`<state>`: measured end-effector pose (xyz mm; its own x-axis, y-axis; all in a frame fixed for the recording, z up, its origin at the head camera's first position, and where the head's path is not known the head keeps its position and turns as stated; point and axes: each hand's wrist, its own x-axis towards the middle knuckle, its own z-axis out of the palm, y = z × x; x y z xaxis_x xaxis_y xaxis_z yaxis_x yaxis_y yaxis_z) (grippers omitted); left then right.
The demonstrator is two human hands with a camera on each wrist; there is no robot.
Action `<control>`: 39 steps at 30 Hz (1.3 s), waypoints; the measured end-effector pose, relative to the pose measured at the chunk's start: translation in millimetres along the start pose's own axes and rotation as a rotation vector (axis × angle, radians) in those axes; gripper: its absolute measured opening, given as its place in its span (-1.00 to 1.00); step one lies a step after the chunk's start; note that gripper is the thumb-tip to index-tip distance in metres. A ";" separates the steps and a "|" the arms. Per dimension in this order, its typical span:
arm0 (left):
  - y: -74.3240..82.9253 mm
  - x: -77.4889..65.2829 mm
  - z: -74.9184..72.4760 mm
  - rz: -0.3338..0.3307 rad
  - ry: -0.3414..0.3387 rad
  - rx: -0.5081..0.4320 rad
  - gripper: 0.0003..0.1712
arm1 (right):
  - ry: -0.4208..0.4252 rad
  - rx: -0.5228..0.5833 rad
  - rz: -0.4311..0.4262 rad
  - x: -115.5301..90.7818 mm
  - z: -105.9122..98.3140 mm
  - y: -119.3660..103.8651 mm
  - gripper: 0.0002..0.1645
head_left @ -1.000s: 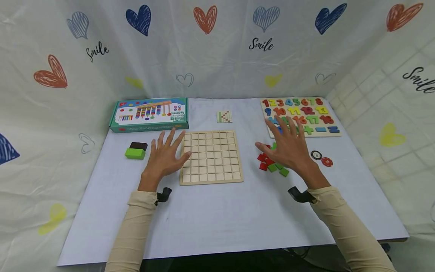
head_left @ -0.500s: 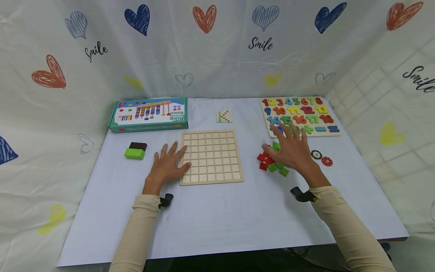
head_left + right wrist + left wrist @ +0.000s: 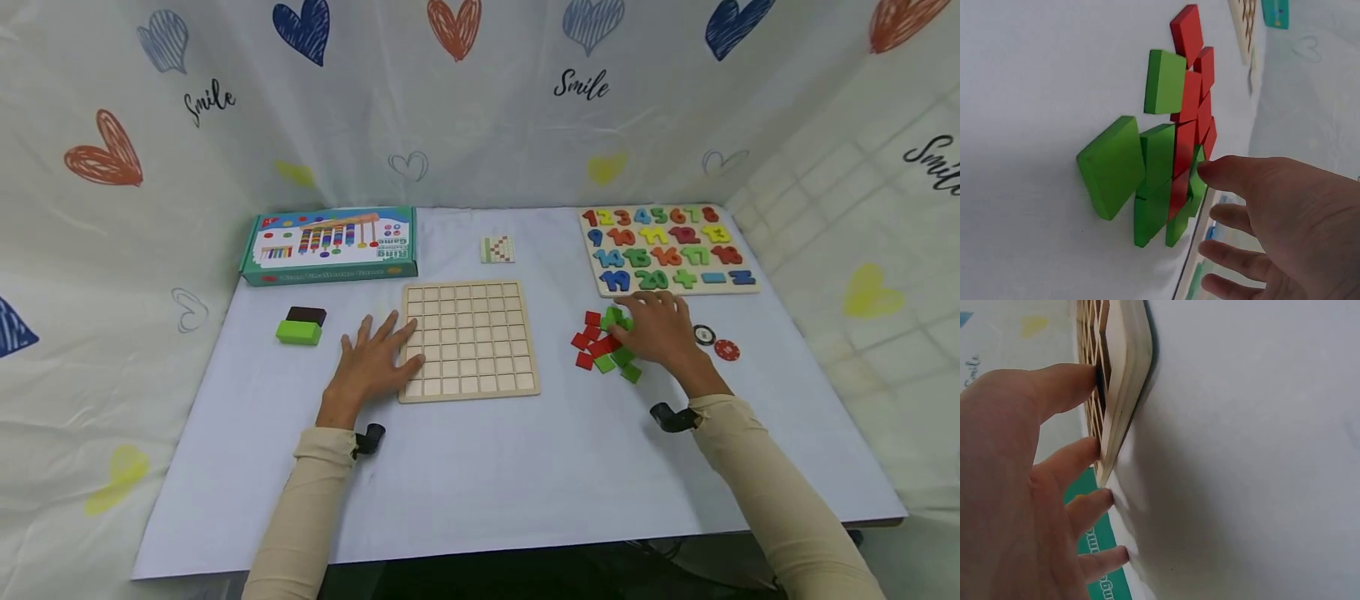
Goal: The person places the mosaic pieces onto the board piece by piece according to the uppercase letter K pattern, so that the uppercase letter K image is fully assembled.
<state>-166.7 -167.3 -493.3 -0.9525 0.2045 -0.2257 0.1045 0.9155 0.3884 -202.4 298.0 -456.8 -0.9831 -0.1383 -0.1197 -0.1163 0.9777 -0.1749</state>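
Observation:
A square wooden grid board (image 3: 480, 342) with bare cells lies in the middle of the table. My left hand (image 3: 366, 367) rests at its left edge, thumb and index fingertips on the board and the other fingers beside it. To the right lies a loose cluster of red tiles (image 3: 584, 360) and green tiles (image 3: 604, 364). My right hand (image 3: 660, 329) is low over the far right side of this cluster. In the right wrist view its thumb (image 3: 1235, 173) is at a green tile (image 3: 1197, 181), while the other fingers extend past the tiles, holding nothing visible.
A small pattern card (image 3: 497, 249) lies behind the board. At the back stand a green game box (image 3: 330, 246) on the left and a number puzzle (image 3: 675, 250) on the right. Black and green blocks (image 3: 298, 332) sit left; two round chips (image 3: 727, 350) lie right.
My left hand has come back slightly and settled onto the board's left edge. My right hand has lowered to the tiles, its fingers drawing in from spread. The head view has tilted a little.

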 end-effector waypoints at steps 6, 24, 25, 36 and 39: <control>0.5 -1.9 0.0 0.001 -0.011 0.005 -0.12 | -0.047 0.041 0.007 5.2 1.0 5.3 -0.32; -0.6 -4.8 2.6 0.009 0.013 0.021 -0.14 | -0.113 0.158 0.077 17.2 -3.1 9.7 -0.33; -1.0 -4.6 3.1 0.006 0.008 0.021 -0.14 | -0.107 0.161 0.080 16.9 -2.5 9.7 -0.33; -0.1 -4.3 4.2 -0.015 -0.006 0.005 -0.13 | 0.118 0.155 -0.025 12.7 10.9 12.6 -0.54; 0.1 -5.2 3.8 -0.014 0.004 0.006 -0.13 | 0.149 0.161 -0.044 13.7 13.3 13.0 -0.62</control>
<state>-160.7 -166.9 -495.5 -0.9550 0.1899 -0.2278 0.0926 0.9206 0.3795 -215.5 306.7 -473.7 -0.9889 -0.1440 0.0353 -0.1475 0.9316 -0.3322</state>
